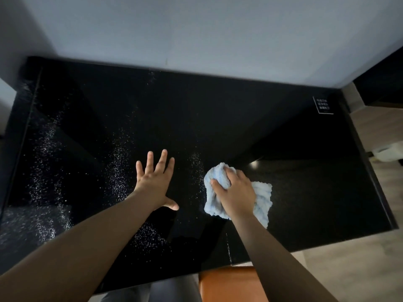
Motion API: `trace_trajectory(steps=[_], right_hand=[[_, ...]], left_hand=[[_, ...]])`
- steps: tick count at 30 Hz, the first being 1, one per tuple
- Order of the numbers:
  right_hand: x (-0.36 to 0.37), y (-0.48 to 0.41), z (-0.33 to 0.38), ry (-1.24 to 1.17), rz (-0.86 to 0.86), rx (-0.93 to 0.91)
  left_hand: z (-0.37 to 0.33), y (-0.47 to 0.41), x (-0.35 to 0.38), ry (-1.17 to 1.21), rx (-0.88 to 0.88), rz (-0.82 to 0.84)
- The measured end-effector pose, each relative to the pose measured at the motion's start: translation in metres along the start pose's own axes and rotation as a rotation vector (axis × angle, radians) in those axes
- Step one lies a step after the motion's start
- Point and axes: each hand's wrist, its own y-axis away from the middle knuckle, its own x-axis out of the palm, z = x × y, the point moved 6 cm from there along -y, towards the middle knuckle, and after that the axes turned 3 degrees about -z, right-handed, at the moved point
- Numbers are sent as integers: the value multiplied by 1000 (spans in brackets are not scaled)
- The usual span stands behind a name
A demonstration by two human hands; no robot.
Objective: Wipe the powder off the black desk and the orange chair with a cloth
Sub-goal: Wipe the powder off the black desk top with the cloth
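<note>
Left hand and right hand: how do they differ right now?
The left hand lies open with fingers spread on the black desk; the right hand grips the pale blue cloth. The left hand sits beside white powder; the right hand is by a cleaner stretch. Both are bare and on the desk.

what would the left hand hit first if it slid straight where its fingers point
Ahead of the left hand lies only open desk, so it would probably meet the wall behind the far edge first.
</note>
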Motion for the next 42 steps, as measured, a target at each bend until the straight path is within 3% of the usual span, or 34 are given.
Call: trace_trajectory(steps=[14, 21, 30, 42], right_hand=[[-2, 74, -24, 16, -18, -14], [-4, 114, -36, 24, -22, -21], [-6, 159, -52, -11, 88, 23], [-21, 196, -62, -3, 278, 95]], left_hand=[[0, 2, 2, -41, -23, -13], [-5, 26, 11, -28, -91, -103], [-17, 73, 36, 52, -44, -171], [-14, 99, 43, 103, -58, -146]])
